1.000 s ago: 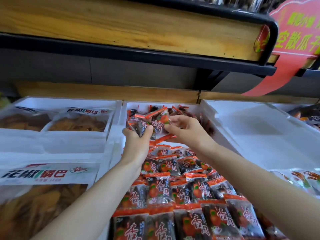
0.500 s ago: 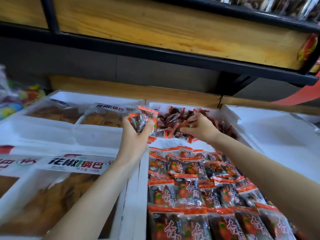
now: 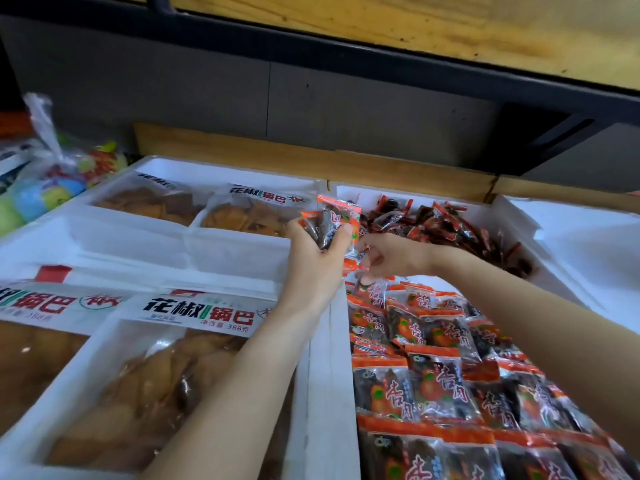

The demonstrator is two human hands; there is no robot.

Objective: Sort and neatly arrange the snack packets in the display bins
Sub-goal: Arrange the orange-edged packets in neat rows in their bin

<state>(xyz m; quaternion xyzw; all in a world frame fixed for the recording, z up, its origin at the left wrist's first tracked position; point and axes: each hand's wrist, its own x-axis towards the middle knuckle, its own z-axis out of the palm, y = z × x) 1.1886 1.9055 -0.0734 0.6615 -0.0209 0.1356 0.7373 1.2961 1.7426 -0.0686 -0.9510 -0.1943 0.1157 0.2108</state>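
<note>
Head view: the left hand point(image 3: 311, 261), forearm rising from 6 o'clock, grips a bunch of snack packets point(image 3: 332, 225) above the foam bin point(image 3: 332, 375) rim. At its 3 o'clock the right hand point(image 3: 394, 254) curls its fingers downward (grip unclear) over the neat rows point(image 3: 433, 375). Loose packets point(image 3: 450, 226) lie at 1 o'clock.

Soft, even light filled the frame, brightest at the right, where the white bin point(image 3: 588, 244) nearly washed out. Glare glinted on the packets point(image 3: 433, 375). Slight motion blur softened everything, and the edges bowed.
</note>
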